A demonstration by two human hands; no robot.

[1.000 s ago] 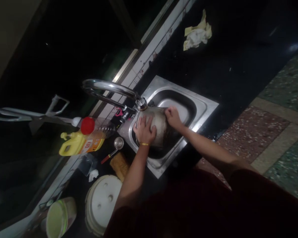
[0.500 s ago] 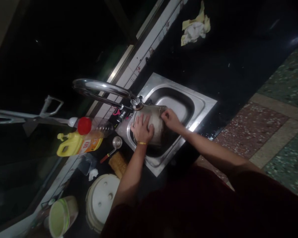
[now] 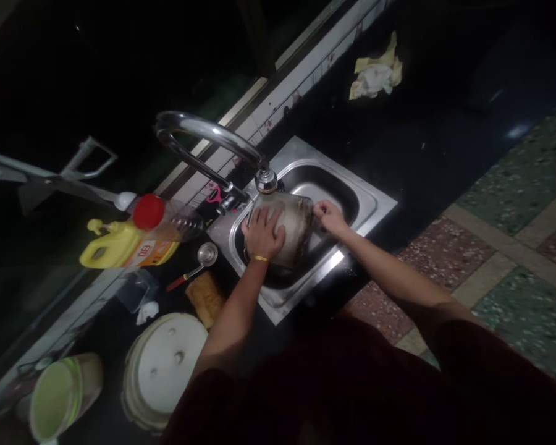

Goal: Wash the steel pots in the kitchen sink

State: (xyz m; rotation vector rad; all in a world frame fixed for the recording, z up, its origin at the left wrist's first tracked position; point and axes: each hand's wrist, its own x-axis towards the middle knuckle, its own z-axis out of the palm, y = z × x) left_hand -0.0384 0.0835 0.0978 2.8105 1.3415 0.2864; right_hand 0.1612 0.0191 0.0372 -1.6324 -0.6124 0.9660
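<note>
A metal pot (image 3: 294, 230) lies tilted on its side in the steel sink (image 3: 375, 199), right under the curved tap (image 3: 213, 133). My left hand (image 3: 261, 233), with a gold bangle at the wrist, presses flat against the pot's base with the fingers spread. My right hand (image 3: 328, 216) is closed round the pot's rim on its right side.
Left of the sink stand a yellow oil jug (image 3: 120, 247), a red-capped bottle (image 3: 160, 217), a small ladle (image 3: 199, 262) and a brown sponge (image 3: 204, 298). A white lid (image 3: 164, 364) and a green-rimmed tub (image 3: 58, 395) sit nearer. A crumpled cloth (image 3: 377, 73) lies on the dark counter.
The view has shifted, so everything sits a little differently in the frame. Both hands stay on the pot under the tap; my right hand has slid slightly along the rim.
</note>
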